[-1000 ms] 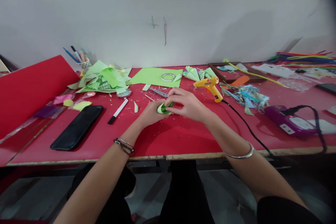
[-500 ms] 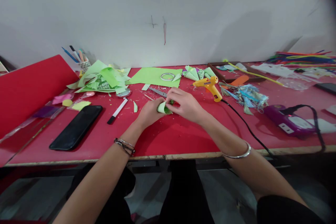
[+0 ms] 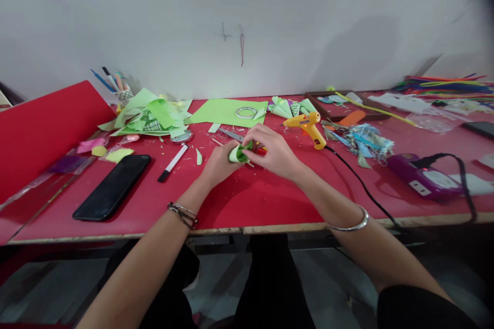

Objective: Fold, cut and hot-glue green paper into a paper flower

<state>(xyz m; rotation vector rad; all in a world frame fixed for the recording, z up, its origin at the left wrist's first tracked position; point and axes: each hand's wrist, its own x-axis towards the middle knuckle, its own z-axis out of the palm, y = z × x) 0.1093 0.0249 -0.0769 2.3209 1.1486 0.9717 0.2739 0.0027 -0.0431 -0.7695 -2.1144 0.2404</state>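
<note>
A small piece of light green paper point(image 3: 234, 154), curled into a roll or cone, is held over the middle of the red table. My left hand point(image 3: 219, 165) grips it from the left with the fingers wrapped round it. At its right rim my right hand point(image 3: 273, 154) pinches the paper, and a darker green inside shows between the fingers. Just behind the hands lie scissors point(image 3: 230, 134), their handles partly hidden by my right hand. A yellow glue gun point(image 3: 304, 122) rests to the right of my right hand. Several finished-looking green paper cones point(image 3: 281, 108) lie behind.
Green paper scraps point(image 3: 152, 115) are heaped at the back left. A tape roll point(image 3: 246, 112) sits on a green sheet point(image 3: 212, 111). A black phone point(image 3: 112, 187) and a marker point(image 3: 173, 163) lie left. At right are blue-green threads point(image 3: 365, 139) and a purple power strip point(image 3: 422, 177).
The curled green paper has turned and lifted slightly in my hands, so more of its darker inside shows. My right fingers have shifted a little along its rim.
</note>
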